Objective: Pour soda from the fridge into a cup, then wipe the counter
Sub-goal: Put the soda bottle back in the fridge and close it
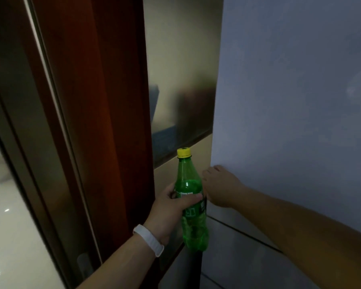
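Note:
A green plastic soda bottle (191, 203) with a yellow cap stands upright in the air, about half full. My left hand (171, 211) is wrapped around its label, with a white band on that wrist. To the right rises the pale fridge door (290, 97). My right hand (221, 186) rests on the door's lower left corner, fingers curled at its edge, just right of the bottle. No cup or counter is in view.
A dark red-brown wooden door frame (104, 122) with a glass panel stands close on the left. Behind the bottle is a beige wall (179, 59). A lower fridge drawer front (238, 257) sits under the door. Glossy floor shows at far left.

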A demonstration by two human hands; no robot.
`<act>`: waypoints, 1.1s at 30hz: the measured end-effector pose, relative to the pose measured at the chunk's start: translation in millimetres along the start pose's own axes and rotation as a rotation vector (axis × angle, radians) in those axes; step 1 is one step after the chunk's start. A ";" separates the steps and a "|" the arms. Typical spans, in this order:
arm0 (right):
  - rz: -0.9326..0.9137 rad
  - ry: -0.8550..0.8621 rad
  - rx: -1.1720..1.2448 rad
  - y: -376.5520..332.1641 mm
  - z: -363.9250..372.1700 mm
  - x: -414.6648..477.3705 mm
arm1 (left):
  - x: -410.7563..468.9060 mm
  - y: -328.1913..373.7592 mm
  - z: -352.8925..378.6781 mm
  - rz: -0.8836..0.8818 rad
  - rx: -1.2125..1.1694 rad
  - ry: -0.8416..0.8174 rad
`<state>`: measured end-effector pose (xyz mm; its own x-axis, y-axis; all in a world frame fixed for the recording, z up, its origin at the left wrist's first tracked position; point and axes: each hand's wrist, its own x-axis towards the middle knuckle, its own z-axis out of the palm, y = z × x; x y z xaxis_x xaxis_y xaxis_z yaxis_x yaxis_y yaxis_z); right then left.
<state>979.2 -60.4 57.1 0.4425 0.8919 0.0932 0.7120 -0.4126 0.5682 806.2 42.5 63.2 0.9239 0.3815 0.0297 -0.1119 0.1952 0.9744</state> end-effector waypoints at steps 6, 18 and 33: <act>0.000 -0.139 -0.360 3.5 3.3 19.1 | 7.5 -1.1 0.7 0.008 0.014 -0.012; 0.108 -0.162 -0.367 -11.6 4.4 25.5 | -9.4 1.3 -3.3 0.005 -0.065 0.004; -0.084 0.208 -0.220 -80.7 -20.3 -54.1 | -69.0 0.9 -23.3 0.038 0.048 0.146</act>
<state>886.8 -71.7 22.8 0.2499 0.9492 0.1912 0.5958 -0.3064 0.7424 733.7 37.4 56.9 0.8559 0.5157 0.0378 -0.1254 0.1361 0.9827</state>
